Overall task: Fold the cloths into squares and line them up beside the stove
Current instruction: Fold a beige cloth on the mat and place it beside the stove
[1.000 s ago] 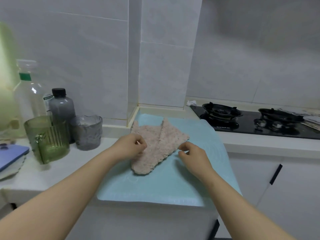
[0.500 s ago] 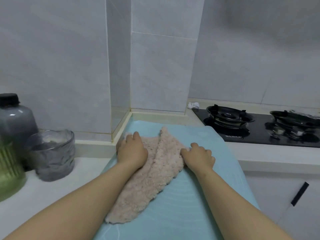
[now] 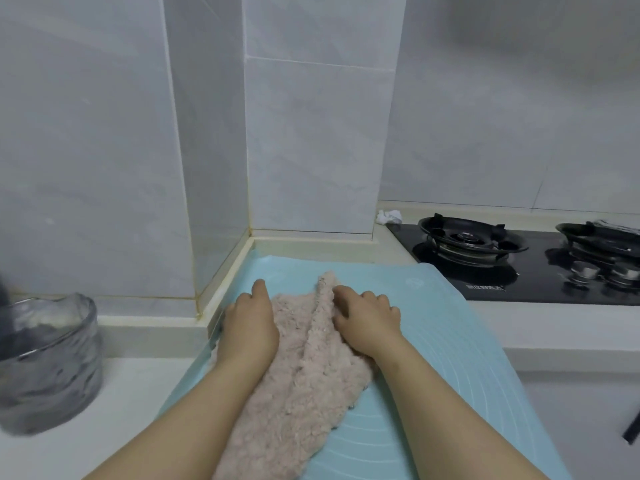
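blue mat (image 3: 436,344) on white counter (image 3: 117,396) by stove (image 3: 533,289); left hand (image 3: 250,323), right hand (image 3: 369,318) flat, pressing cloth (image 3: 304,393)

A light blue mat (image 3: 450,341) covers part of the white table (image 3: 121,410). 1 grey-tinted glass tub (image 3: 52,368) stands left of the mat, near the tiled wall (image 3: 311,133). 1 crumpled white wad (image 3: 388,216) lies at the wall's foot.

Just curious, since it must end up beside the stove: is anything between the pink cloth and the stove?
Nothing visible: only bare blue mat and white counter lie between the pink cloth and the gas stove.
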A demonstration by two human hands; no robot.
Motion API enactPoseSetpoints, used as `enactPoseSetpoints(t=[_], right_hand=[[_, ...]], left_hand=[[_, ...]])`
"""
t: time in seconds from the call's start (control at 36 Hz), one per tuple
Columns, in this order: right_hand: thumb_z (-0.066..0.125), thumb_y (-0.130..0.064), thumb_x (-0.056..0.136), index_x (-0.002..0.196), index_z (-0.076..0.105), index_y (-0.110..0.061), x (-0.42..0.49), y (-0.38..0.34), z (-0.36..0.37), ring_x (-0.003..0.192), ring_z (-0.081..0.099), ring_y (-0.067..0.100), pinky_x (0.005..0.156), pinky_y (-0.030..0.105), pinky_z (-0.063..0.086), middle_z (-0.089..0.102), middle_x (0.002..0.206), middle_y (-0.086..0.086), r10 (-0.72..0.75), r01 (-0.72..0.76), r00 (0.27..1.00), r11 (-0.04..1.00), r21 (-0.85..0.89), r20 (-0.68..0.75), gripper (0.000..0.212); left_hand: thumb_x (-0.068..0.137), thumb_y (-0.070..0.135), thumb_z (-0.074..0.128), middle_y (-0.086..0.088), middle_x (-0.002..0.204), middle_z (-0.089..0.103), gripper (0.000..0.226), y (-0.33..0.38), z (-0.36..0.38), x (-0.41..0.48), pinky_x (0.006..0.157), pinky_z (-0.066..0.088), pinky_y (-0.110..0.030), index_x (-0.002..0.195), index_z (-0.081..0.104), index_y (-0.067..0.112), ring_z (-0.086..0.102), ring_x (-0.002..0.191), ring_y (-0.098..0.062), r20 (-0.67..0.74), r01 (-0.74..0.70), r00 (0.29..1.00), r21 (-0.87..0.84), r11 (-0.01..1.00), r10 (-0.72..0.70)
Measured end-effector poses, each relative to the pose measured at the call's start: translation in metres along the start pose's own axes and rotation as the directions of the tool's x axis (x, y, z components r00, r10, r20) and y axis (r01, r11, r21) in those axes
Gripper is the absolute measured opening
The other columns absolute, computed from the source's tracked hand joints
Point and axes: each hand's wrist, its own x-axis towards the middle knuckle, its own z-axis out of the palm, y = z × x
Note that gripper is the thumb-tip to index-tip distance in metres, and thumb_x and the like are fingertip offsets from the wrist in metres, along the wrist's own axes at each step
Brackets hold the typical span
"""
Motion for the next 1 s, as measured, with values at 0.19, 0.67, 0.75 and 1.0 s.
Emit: enactPoseSetpoints(t=[0.19, 0.67, 0.75, 1.0], right_hand=[[0.047, -0.012, 0.085, 0.105, 0.065, -0.020, -0.001, 0.002, 0.004, 0.097, 0.058, 0.022, 0.086, 0.031, 0.043, 0.064, 0.099, 0.001, -0.015, 0.046, 0.993, 0.962, 0.270, -0.116, 0.028], [0.047, -0.023, 0.090, 0.139, 0.036, -0.020, -0.006, 0.032, -0.005, 0.113, 0.053, 0.029, 0.098, 0.045, 0.042, 0.055, 0.128, 0.009, 0.252, -0.146, 0.954, 0.865, 0.481, -0.164, 0.050], [0.043, -0.019, 0.091, 0.140, 0.035, -0.018, -0.008, 0.028, -0.008, 0.112, 0.054, 0.030, 0.097, 0.049, 0.043, 0.054, 0.129, 0.011, 0.296, -0.148, 0.941, 0.796, 0.587, -0.164, 0.050], [0.038, -0.007, 0.094, 0.132, 0.043, -0.009, -0.031, 0.029, -0.019, 0.095, 0.055, 0.023, 0.080, 0.029, 0.040, 0.053, 0.114, 0.007, 0.428, -0.199, 0.897, 0.613, 0.764, -0.110, 0.038]], left_hand=[[0.085, -0.007, 0.036, -0.011, 0.108, 0.062, 0.043, -0.002, -0.006, 0.010, 0.080, 0.045, -0.036, 0.127, 0.039, 0.003, 0.054, 0.103, -0.031, -0.047, -0.007, 0.999, -0.177, 0.984, -0.001], [0.100, 0.028, 0.030, -0.011, 0.149, 0.028, 0.040, 0.001, 0.002, 0.013, 0.116, 0.016, -0.040, 0.135, 0.043, 0.015, 0.016, 0.140, -0.032, 0.327, -0.185, 0.926, -0.035, 0.982, 0.186], [0.099, 0.028, 0.029, -0.008, 0.135, 0.042, 0.039, 0.002, -0.004, 0.012, 0.110, 0.027, -0.040, 0.131, 0.046, 0.014, 0.028, 0.134, -0.030, 0.346, -0.203, 0.918, -0.007, 0.979, 0.193], [0.097, 0.031, 0.043, 0.002, 0.134, 0.050, 0.033, 0.022, -0.052, -0.031, 0.092, 0.036, -0.026, 0.128, 0.051, 0.022, 0.050, 0.117, -0.016, 0.235, -0.136, 0.938, -0.432, 0.892, 0.257]])
